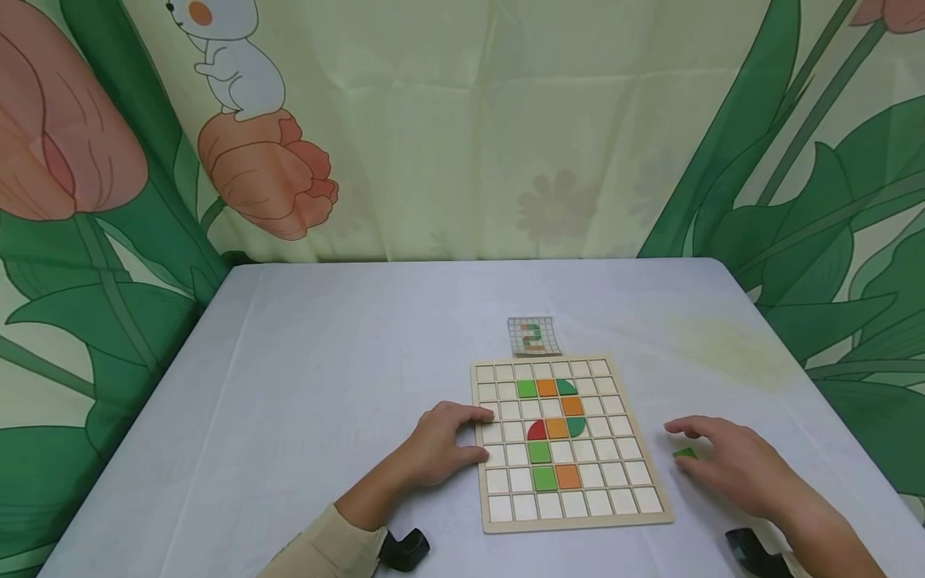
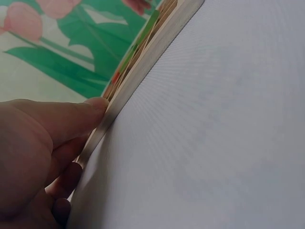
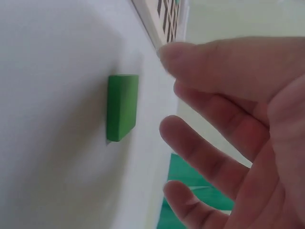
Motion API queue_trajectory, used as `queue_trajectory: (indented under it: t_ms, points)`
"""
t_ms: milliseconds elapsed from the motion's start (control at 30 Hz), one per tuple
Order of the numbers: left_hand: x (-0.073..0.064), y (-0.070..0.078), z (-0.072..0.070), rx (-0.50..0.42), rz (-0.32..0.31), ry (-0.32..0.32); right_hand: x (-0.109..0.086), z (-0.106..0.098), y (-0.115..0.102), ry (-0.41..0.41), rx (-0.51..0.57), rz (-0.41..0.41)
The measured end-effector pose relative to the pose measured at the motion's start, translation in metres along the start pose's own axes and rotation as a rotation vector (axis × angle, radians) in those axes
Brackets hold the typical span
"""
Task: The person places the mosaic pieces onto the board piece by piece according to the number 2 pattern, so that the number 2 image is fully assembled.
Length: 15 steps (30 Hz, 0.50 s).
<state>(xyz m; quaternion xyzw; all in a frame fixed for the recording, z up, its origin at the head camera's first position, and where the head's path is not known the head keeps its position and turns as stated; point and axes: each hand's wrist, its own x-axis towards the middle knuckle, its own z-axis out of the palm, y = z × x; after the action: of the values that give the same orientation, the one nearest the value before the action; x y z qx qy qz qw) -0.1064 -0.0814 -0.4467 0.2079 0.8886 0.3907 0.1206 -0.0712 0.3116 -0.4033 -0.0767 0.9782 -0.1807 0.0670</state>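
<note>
A wooden grid board (image 1: 578, 524) lies on the white table, with green, orange, red and teal tiles in some of its cells. My left hand (image 1: 442, 445) rests at the board's left edge, thumb and index finger spread apart along it. In the left wrist view the thumb (image 2: 78, 117) lies against the wooden rim. To the right of the board, my right hand (image 1: 737, 466) hovers with fingers parted over a loose green square tile (image 3: 125, 107). That tile lies on the cloth, apart from the fingertips in the right wrist view.
A small pattern card (image 1: 535, 335) with a printed grid lies just beyond the board's far edge. White cloth (image 1: 347, 345) covers the table. Behind hangs a curtain (image 1: 448, 160) printed with tulips and a rabbit. Black wrist devices (image 1: 405, 551) sit near both wrists.
</note>
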Motion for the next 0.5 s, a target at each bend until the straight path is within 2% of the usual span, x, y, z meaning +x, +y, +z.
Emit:
queue_trajectory:
  t_ms: [167, 500]
  points:
    - [-0.0003, -0.0011, 0.0002, -0.006, 0.008, 0.003, 0.0009, 0.001, 0.003, -0.002, -0.02, 0.048]
    - [-0.0001, -0.0009, 0.0001, -0.009, 0.011, 0.003, 0.0014, 0.0052, 0.0094, -0.089, -0.008, 0.08]
